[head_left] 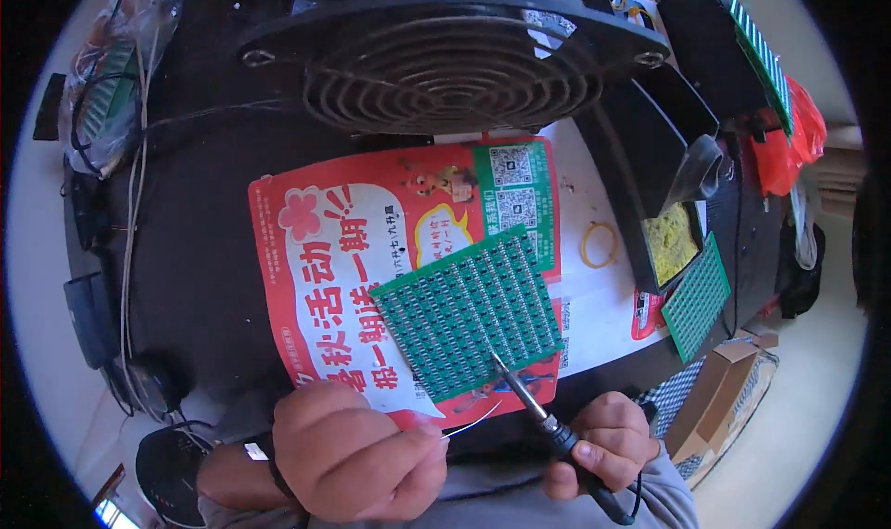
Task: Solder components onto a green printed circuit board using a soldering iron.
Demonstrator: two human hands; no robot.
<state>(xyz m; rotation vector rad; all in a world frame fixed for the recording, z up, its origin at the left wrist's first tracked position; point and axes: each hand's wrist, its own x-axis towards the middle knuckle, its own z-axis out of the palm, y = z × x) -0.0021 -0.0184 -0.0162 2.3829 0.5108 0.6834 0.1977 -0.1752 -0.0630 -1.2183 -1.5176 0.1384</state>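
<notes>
Green circuit board is lying tilted mid-frame, rows of tiny parts all over it. Soldering iron comes in from lower right, tip at the board's lower right part; can't tell if it's actually touching. Right hand, lower right of frame, is wrapped round the iron's handle. Left hand, lower middle-left, has a thin wire pinched btwn thumb & finger, free end sticking out toward the iron, just below the board. Under the board: red/white leaflet. Rubber band right of that, then a yellow sponge in a black holder, w/ a 2nd green board next to it. Big black fan up top, cardboard box lower right.
</notes>
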